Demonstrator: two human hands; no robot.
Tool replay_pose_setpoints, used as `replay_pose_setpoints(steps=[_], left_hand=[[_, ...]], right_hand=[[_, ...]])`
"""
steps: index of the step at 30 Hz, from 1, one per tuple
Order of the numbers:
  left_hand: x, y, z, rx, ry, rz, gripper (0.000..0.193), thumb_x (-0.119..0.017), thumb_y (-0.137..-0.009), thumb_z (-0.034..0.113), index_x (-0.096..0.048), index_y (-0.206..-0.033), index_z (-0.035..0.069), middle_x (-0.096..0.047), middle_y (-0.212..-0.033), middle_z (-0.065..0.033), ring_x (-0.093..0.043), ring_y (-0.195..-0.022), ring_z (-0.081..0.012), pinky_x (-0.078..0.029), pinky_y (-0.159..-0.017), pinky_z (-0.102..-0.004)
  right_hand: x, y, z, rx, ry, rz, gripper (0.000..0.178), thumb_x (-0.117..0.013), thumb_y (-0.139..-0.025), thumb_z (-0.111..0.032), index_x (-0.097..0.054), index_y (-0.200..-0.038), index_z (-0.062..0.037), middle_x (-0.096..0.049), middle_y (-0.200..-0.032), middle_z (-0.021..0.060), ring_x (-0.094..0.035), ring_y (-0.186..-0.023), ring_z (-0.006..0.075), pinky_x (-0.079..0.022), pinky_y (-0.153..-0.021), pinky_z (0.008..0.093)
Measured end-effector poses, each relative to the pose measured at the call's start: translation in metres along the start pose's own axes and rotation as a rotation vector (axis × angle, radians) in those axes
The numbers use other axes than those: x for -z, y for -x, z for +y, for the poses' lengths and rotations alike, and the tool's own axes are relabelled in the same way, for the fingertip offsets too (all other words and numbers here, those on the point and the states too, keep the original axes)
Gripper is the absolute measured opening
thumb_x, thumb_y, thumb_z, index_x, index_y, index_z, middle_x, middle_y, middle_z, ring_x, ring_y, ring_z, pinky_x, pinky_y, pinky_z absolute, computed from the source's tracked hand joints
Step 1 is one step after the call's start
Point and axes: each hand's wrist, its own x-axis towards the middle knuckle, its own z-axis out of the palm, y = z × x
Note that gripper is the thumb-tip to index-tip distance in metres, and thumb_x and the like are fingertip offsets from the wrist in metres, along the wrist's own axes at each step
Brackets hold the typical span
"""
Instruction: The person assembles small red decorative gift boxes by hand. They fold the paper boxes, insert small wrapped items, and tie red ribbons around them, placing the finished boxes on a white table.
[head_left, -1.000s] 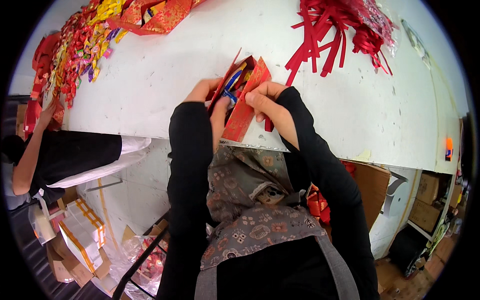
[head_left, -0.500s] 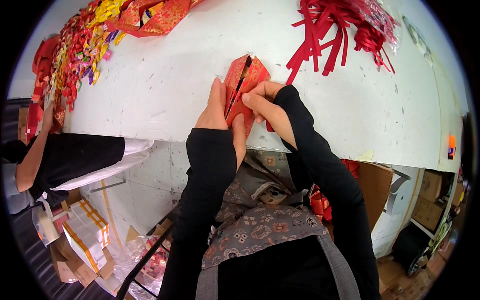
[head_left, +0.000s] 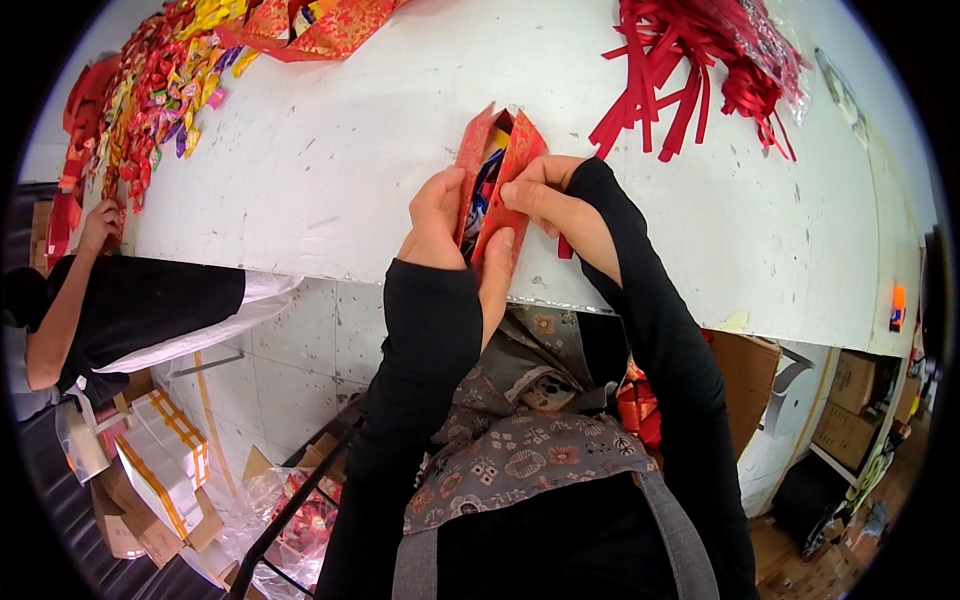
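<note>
A small red gift box (head_left: 522,150) with gold print stands at the table's near edge, its top parted into a long gap. Through that gap, blue, yellow and white wrapped sweets (head_left: 484,190) show. My left hand (head_left: 440,215) is closed round the near left part of the box, thumb against its near end. Thumb and forefinger of my right hand (head_left: 545,195) pinch together at the box's right panel. A short end of dark red ribbon (head_left: 565,247) hangs below that hand; the rest of it is hidden by the fingers.
Loose red ribbons (head_left: 655,80) lie at the far right, partly in clear plastic. Wrapped sweets (head_left: 190,80) are heaped far left, beside more red gold-printed boxes (head_left: 330,30). Another person's hand (head_left: 100,225) is at the left table edge. White foam boxes (head_left: 165,460) stand below left.
The gap in the box's top has widened, and the sweets inside now show. Both hands and the box have shifted slightly right. At the left, the other person's hand has changed position.
</note>
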Motion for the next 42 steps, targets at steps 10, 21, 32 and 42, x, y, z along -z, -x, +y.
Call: replay_pose_setpoints(steps=[10, 21, 32, 42], left_hand=[[0.015, -0.006, 0.004, -0.265, -0.399, -0.147, 0.022, -0.063, -0.075, 0.011, -0.055, -0.091, -0.002, -0.044, -0.119, -0.0345, -0.058, -0.089, -0.0403, -0.049, -0.074, -0.0402], [0.003, 0.004, 0.0, -0.056, -0.076, -0.004, 0.05, -0.053, -0.08, 0.001, -0.033, -0.124, -0.011, -0.049, -0.118, -0.0301, -0.055, -0.104, -0.0385, -0.045, -0.086, -0.0379], [0.005, 0.002, -0.013, -0.135, -0.092, -0.051, 0.051, -0.055, -0.078, 0.004, -0.037, -0.124, -0.008, -0.057, -0.104, -0.0266, -0.06, -0.092, -0.0355, -0.048, -0.078, -0.0377], [0.004, -0.001, -0.012, -0.173, -0.114, -0.033, 0.052, -0.056, -0.076, 0.003, -0.037, -0.124, -0.007, -0.058, -0.103, -0.0252, -0.061, -0.089, -0.0355, -0.049, -0.076, -0.0371]], right_hand=[[0.004, 0.0, 0.001, -0.042, 0.023, -0.031, 0.026, -0.06, -0.082, -0.027, -0.063, -0.081, -0.0002, -0.056, -0.063, 0.0012, -0.049, -0.057, 0.0073, -0.039, -0.054, 0.0229], [-0.002, 0.0, -0.001, 0.038, 0.058, -0.014, 0.022, -0.059, -0.083, -0.023, -0.06, -0.073, -0.0035, -0.048, -0.056, -0.0042, -0.039, -0.051, 0.0032, -0.031, -0.047, 0.02], [0.001, -0.003, -0.006, 0.067, 0.185, -0.06, 0.026, -0.06, -0.083, -0.026, -0.06, -0.072, -0.0024, -0.054, -0.06, -0.001, -0.044, -0.053, 0.0056, -0.034, -0.05, 0.0216], [0.005, -0.009, -0.006, 0.02, 0.189, -0.094, 0.025, -0.062, -0.082, -0.026, -0.06, -0.072, -0.0023, -0.058, -0.063, 0.001, -0.048, -0.058, 0.0061, -0.037, -0.054, 0.021]])
